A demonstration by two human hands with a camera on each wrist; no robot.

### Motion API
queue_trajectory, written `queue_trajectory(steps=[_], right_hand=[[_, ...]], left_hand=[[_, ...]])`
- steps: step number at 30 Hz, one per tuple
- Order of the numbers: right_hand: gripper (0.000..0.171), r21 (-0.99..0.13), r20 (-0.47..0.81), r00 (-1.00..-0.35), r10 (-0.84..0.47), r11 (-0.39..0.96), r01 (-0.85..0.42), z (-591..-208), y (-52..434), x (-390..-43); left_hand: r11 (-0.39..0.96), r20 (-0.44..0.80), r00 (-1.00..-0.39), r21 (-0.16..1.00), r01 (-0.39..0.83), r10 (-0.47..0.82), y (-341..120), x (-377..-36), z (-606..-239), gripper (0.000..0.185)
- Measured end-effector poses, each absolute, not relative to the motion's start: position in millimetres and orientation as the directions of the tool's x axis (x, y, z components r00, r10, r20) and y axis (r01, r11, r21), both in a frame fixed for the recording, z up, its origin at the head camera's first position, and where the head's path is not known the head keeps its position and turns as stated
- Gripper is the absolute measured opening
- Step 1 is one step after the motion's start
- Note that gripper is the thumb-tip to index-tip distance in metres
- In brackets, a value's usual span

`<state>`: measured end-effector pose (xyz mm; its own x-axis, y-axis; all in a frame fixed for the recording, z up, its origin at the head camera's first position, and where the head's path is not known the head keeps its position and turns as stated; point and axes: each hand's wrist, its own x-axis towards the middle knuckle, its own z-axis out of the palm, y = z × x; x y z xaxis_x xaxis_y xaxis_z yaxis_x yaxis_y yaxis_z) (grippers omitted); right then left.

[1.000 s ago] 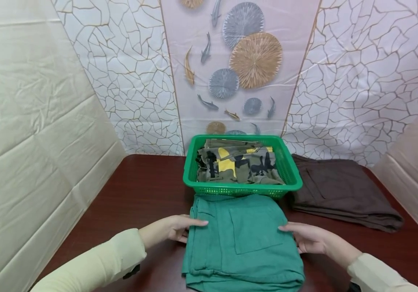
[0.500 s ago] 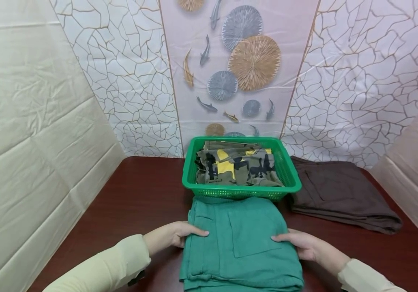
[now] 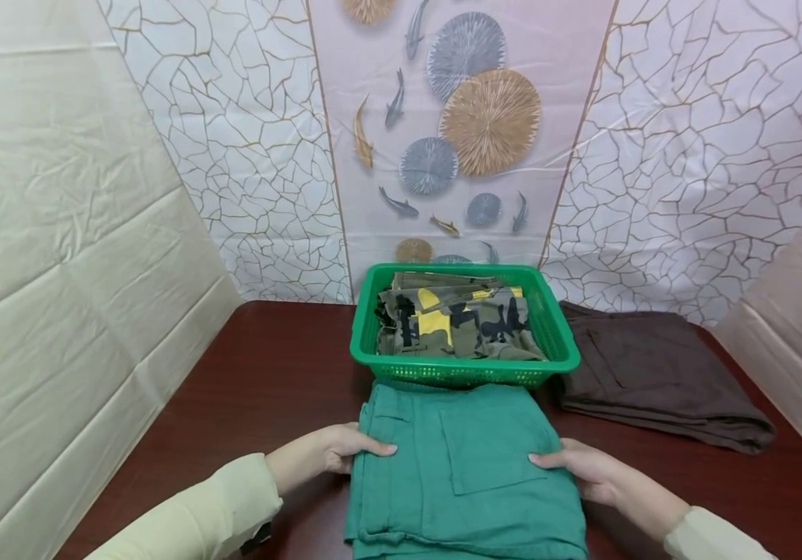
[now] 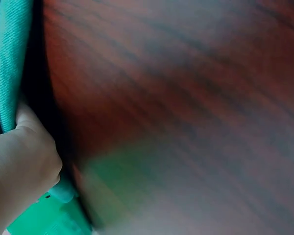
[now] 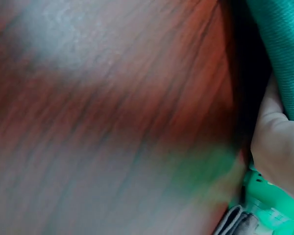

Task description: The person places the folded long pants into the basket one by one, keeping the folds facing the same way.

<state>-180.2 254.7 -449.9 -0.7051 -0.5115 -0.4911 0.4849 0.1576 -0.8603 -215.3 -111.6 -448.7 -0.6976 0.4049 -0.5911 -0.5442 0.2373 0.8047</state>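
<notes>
L hand (image 3: pixel 327 453) + R hand (image 3: pixel 583 468) grip green folded pants (image 3: pixel 460 467) by side edges, R grip just reset outward, stack barely moved near basket (image 3: pixel 362 342).

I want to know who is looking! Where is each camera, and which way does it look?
Head: worn on the head, looks down at the folded green pants, both hands and sleeves showing.
Left wrist: at the left hand, looks across the table.
Right wrist: at the right hand, looks across the table.
All three share the green pants and the green basket.
</notes>
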Motion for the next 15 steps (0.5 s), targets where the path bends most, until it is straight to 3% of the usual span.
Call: queue_trajectory(steps=[15], right_hand=[[0.076,-0.876,-0.473,-0.728,-0.495,0.181,0.447,-413,259,-169]], left_hand=[[0.194,-0.493,-0.696,0.863,-0.466,0.522,-122,-206,-417,0.058]])
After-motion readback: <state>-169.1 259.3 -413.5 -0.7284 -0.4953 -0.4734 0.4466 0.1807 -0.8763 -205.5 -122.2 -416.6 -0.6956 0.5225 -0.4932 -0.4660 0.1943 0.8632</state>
